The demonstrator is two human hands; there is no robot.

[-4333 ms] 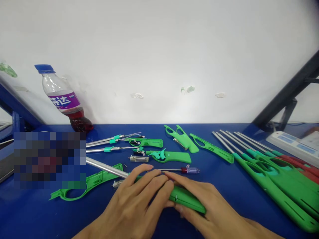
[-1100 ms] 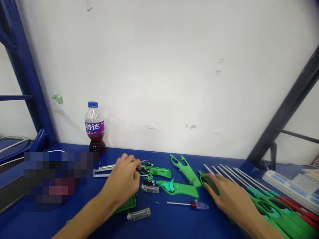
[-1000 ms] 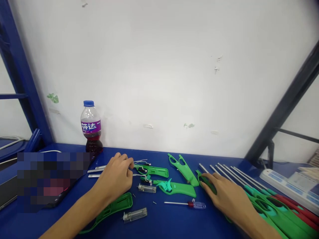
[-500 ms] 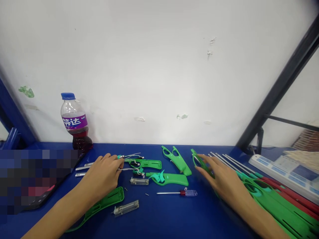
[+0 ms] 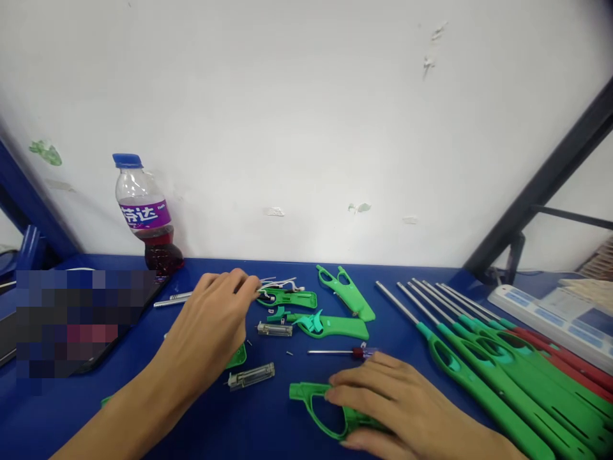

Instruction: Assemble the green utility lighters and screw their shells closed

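Observation:
My right hand point(image 5: 390, 399) grips a green lighter half-shell point(image 5: 309, 393) low over the front of the table, its trigger loop sticking out to the left. My left hand point(image 5: 215, 313) is closed, fingers curled down beside metal lighter tubes point(image 5: 173, 299) and white wires point(image 5: 282, 285); its fingertips are hidden, so what they hold cannot be made out. Just right of it lies an open green shell point(image 5: 297, 298). Two clear fuel tanks point(image 5: 275, 329) lie near my left hand. Another green shell point(image 5: 340, 326) carries a teal trigger point(image 5: 313, 322).
A screwdriver point(image 5: 335, 352) lies behind my right hand. Whole green lighters point(image 5: 483, 370) and red ones line the right side, beside a white power strip point(image 5: 522, 306). A drink bottle point(image 5: 148, 220) stands back left. Another green shell point(image 5: 352, 294) lies near the wall.
My right hand has brought the green half-shell left and toward me, away from the row of lighters. My left hand stays among the tubes and wires. The view has shifted slightly.

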